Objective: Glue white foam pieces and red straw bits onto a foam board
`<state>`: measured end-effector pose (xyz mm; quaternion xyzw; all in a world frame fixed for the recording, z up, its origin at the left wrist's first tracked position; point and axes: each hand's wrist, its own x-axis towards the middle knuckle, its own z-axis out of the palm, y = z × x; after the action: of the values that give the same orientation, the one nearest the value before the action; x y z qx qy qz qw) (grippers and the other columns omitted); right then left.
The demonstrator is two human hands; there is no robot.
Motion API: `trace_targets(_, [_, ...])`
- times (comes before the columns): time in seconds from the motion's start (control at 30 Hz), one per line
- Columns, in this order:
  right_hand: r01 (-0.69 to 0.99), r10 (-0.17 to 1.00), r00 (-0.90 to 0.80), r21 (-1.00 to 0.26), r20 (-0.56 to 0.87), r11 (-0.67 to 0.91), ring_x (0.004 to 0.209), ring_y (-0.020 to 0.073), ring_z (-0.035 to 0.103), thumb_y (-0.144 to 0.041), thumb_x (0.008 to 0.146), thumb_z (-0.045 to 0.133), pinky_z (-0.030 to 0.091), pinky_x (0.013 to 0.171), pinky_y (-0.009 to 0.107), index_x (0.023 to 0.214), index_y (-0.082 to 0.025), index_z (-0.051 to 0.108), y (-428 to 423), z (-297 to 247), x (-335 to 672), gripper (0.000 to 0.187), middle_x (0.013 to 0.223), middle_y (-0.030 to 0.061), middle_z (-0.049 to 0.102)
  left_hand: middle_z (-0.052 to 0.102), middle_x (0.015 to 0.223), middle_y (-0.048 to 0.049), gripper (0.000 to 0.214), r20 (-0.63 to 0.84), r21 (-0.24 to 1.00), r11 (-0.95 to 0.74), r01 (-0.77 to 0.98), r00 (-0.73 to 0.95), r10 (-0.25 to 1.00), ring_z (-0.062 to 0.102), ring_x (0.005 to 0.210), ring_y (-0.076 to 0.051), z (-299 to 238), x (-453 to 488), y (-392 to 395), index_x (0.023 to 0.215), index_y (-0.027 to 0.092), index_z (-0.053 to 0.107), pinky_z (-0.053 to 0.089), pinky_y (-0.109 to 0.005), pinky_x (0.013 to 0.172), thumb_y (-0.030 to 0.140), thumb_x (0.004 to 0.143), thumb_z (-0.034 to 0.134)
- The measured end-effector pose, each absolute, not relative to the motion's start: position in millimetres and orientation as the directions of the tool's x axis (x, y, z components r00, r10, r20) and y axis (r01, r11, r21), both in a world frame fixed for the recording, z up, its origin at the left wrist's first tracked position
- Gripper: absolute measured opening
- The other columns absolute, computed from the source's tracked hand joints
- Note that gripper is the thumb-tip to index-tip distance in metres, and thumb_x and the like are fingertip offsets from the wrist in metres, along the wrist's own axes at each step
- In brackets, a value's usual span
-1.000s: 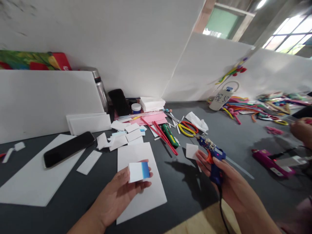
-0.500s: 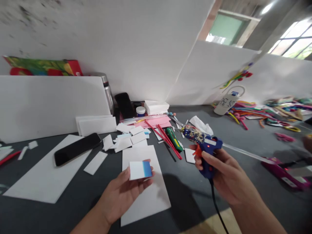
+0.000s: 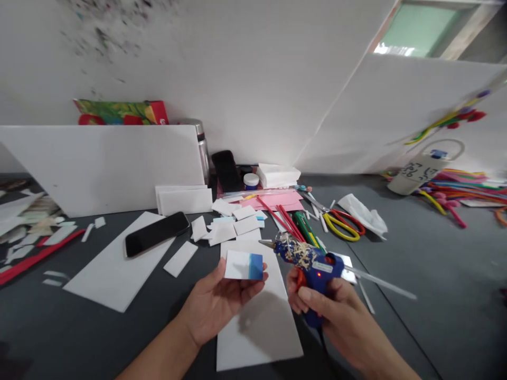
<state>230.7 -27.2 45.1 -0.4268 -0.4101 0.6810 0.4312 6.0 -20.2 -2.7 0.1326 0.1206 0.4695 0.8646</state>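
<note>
My left hand [image 3: 216,303] is closed around a small white-and-blue card [image 3: 240,265], thumb on its left edge and fingers beneath and behind. My right hand [image 3: 332,311] grips a blue hot glue gun [image 3: 317,264] with its fingers at the orange trigger. A clear glue stick [image 3: 386,285] sticks out of the gun's back, and the barrel is crusted with dried bits. The nozzle points left, just above and right of the card, apart from it. Under the left hand lies a white board [image 3: 259,338]. Small white pieces [image 3: 224,232] are heaped behind the card.
A phone [image 3: 156,234] rests on a white sheet [image 3: 106,274] at left. Scissors [image 3: 344,224], a green cutter [image 3: 307,229], red sticks [image 3: 289,221] and crumpled tissue [image 3: 362,214] lie behind the gun. A tall white panel [image 3: 119,169] stands at the back left, a white jug [image 3: 415,171] at right.
The glue gun has come left, its nozzle now close to the card. The left hand still holds the card. My view has turned left, bringing the scissors into sight.
</note>
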Motion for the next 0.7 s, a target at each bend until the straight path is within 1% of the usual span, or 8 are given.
trace_targets(0.1, [-0.139,0.928,-0.277,-0.945,-0.249,-0.295,0.071,0.0145,0.055,-0.035,0.078,0.078,0.044,0.066,0.026,0.089,-0.018,0.071,-28,39,234,0.022,0.077,0.0020,0.062,0.067,0.127,-0.0193,0.054,-0.057,0.338,0.526,-0.780,0.541,0.839,0.061,0.121,-0.029,-3,6,-21,0.128,0.002,0.060,0.041,-0.039,0.110,0.045,0.098,0.050])
trace_targets(0.17, [-0.030,0.930,-0.294,-0.970,-0.221,-0.240,0.073,0.0163,0.056,-0.041,0.082,0.074,0.046,0.069,0.027,0.084,-0.018,0.071,-30,38,235,0.023,0.076,0.0025,0.063,0.067,0.127,-0.0181,0.052,-0.046,0.337,0.524,-0.782,0.542,0.839,0.062,0.120,-0.029,-4,6,-21,0.128,0.004,0.061,0.041,-0.040,0.109,0.045,0.097,0.052])
trace_targets(0.23, [0.101,0.926,-0.318,-0.978,-0.204,-0.181,0.076,0.0192,0.059,-0.047,0.083,0.069,0.049,0.072,0.030,0.080,-0.018,0.071,-36,38,233,0.029,0.078,0.0044,0.066,0.068,0.127,-0.0149,0.046,-0.058,0.327,0.511,-0.795,0.523,0.851,0.064,0.117,-0.027,-6,6,-22,0.126,0.008,0.063,0.042,-0.039,0.109,0.041,0.097,0.054])
trace_targets(0.3, [0.202,0.933,-0.274,-0.962,-0.234,-0.183,0.082,0.0224,0.063,-0.050,0.080,0.071,0.051,0.078,0.033,0.085,-0.020,0.074,-43,39,229,0.031,0.083,0.0055,0.071,0.070,0.124,-0.0120,0.038,-0.091,0.311,0.497,-0.810,0.495,0.864,0.065,0.114,-0.025,-9,7,-22,0.122,0.011,0.066,0.043,-0.039,0.108,0.037,0.095,0.058])
trace_targets(0.4, [0.230,0.961,-0.103,-0.946,-0.258,-0.229,0.088,0.0250,0.067,-0.050,0.071,0.078,0.053,0.084,0.033,0.103,-0.026,0.074,-53,41,221,0.040,0.095,0.0040,0.075,0.072,0.121,-0.0117,0.038,-0.152,0.313,0.506,-0.804,0.484,0.862,0.063,0.116,-0.025,-13,7,-23,0.119,0.012,0.068,0.040,-0.039,0.109,0.036,0.091,0.065])
trace_targets(0.47, [0.228,0.972,-0.059,-0.951,-0.226,-0.208,0.087,0.0252,0.068,-0.051,0.070,0.078,0.054,0.084,0.032,0.098,-0.026,0.076,-56,43,216,0.037,0.090,0.0025,0.076,0.071,0.121,-0.0126,0.041,-0.177,0.341,0.509,-0.790,0.478,0.860,0.062,0.118,-0.027,-15,7,-24,0.118,0.012,0.068,0.037,-0.042,0.112,0.040,0.088,0.068])
trace_targets(0.57, [0.230,0.975,-0.078,-0.955,-0.209,-0.186,0.084,0.0247,0.068,-0.053,0.072,0.075,0.055,0.080,0.029,0.080,-0.024,0.076,-55,47,214,0.030,0.079,0.0017,0.075,0.069,0.124,-0.0123,0.043,-0.162,0.394,0.480,-0.783,0.455,0.875,0.060,0.119,-0.030,-15,8,-25,0.117,0.016,0.070,0.034,-0.048,0.113,0.045,0.086,0.069])
trace_targets(0.7, [0.257,0.981,-0.081,-0.955,-0.175,-0.149,0.082,0.0247,0.068,-0.055,0.071,0.076,0.055,0.081,0.030,0.079,-0.025,0.077,-53,48,215,0.031,0.077,0.0022,0.075,0.066,0.126,-0.0134,0.049,-0.121,0.451,0.451,-0.770,0.447,0.886,0.060,0.116,-0.031,-10,10,-26,0.123,0.017,0.068,0.036,-0.047,0.109,0.044,0.082,0.074])
